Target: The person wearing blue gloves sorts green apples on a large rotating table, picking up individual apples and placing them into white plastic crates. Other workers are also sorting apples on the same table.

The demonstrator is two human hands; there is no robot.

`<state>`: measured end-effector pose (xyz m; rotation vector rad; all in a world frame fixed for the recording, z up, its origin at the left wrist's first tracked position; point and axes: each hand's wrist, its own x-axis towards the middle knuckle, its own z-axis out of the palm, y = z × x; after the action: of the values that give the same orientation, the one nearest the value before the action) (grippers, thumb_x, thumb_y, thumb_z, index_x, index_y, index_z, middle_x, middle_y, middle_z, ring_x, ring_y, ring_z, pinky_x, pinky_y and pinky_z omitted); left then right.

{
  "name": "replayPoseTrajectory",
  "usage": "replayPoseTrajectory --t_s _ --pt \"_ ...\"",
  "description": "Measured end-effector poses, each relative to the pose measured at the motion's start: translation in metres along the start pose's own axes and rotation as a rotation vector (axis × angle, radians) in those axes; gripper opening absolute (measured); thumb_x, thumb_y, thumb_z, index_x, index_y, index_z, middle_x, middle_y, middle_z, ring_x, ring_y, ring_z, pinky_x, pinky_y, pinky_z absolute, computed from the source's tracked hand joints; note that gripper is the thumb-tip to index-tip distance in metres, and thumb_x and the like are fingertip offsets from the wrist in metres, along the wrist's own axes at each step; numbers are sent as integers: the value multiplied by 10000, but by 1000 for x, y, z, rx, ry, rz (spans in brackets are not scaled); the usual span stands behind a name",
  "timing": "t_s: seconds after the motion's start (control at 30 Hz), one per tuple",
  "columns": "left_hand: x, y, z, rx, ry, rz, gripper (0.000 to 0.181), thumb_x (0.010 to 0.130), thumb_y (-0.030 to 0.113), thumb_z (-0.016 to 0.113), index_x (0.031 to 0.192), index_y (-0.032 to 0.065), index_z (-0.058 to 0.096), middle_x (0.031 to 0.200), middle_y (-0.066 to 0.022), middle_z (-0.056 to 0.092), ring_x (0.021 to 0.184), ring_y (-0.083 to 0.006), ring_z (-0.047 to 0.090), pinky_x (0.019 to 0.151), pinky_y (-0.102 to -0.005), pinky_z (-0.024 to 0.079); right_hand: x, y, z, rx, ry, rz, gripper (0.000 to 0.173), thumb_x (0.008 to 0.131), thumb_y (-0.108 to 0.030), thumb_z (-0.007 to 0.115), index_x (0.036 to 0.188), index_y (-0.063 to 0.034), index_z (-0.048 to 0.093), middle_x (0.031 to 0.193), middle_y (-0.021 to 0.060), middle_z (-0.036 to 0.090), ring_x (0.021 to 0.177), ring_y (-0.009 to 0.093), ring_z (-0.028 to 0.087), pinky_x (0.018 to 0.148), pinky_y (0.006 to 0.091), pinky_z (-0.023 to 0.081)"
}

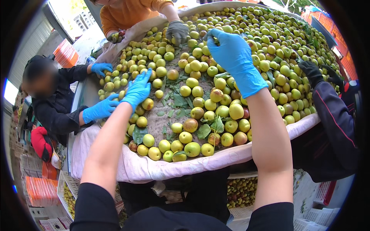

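Observation:
Green and reddish-brown jujubes (192, 149) are heaped over a table padded with a pale pink cloth (185, 170). My left hand (138, 89), in a blue disposable glove, lies palm down with its fingers stretched out, touching the fruit on the left side. In a matching glove, my right hand (229, 52) is raised over the main heap, wrist bent and fingers curled together. Its fingertips are partly hidden, so I cannot tell whether it holds anything. Between my hands, torn green leaves (179, 101) lie on the exposed brownish table covering (157, 115).
Across the table, a person in orange (130, 14) has a grey-gloved hand (177, 31) on the fruit. Another person's blue-gloved hand (101, 109) is close to my left. A black-gloved hand (312, 70) works at right. White crates (68, 184) stand on the floor.

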<state>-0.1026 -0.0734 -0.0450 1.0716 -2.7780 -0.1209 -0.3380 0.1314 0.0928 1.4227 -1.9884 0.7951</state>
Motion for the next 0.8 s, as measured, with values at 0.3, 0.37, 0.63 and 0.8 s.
replayPoseTrajectory --t_s 0.3,0.37,0.63,0.8 --pt "-84 156 -44 -201 -76 848 603 830 330 596 1368 156 387 1454 -139 261 1344 -343 234 1082 -512 174 -4 2 7 32 -84 -1 155 819 -286 569 909 -202 663 712 77 656 640 283 637 600 383 520" --pt "-96 146 -22 -80 -48 809 543 854 291 539 1356 151 389 1445 -146 275 1327 -333 265 1069 -529 176 -5 -4 5 14 -91 11 158 817 -291 573 909 -202 664 715 75 657 640 286 636 605 385 521" --pt "-104 113 -55 -488 -243 832 437 921 238 434 1348 147 423 1437 -176 283 1347 -355 226 1110 -481 147 -11 1 15 -23 -93 -61 225 843 -345 551 959 -201 677 727 95 658 648 287 640 627 394 529" --pt "-127 107 -60 -210 -438 1055 509 798 270 586 1293 210 486 1410 -148 339 1298 -369 307 1078 -538 172 -7 9 21 -10 -177 -22 255 861 -369 532 989 -201 675 711 96 655 643 292 639 626 399 531"
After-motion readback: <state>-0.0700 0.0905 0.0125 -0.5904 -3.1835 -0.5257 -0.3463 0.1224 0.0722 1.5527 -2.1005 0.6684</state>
